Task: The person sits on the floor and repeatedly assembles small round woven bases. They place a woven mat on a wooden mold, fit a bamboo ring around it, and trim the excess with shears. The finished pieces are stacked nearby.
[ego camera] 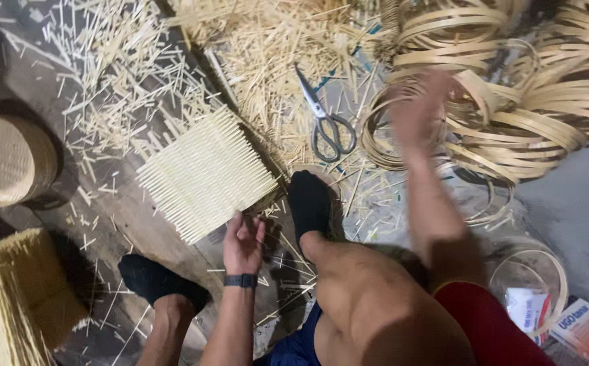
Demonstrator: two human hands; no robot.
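**Head view: mat at left hand, hoops at right**

Left hand (243,242) lay palm-up, fingers loosely spread, touching the near edge of the woven slat mat (206,173), flat on the floor (579,196). Right hand (418,112), blurred, reached into the coiled bamboo hoops (511,115); grip could not be told. Scissors (326,118) lay between the hands, handy amid stiff, pale offcuts (115,81).

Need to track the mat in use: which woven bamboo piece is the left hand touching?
The flat square mat on the floor; left hand is at its near corner, the others lie aside, untouched.
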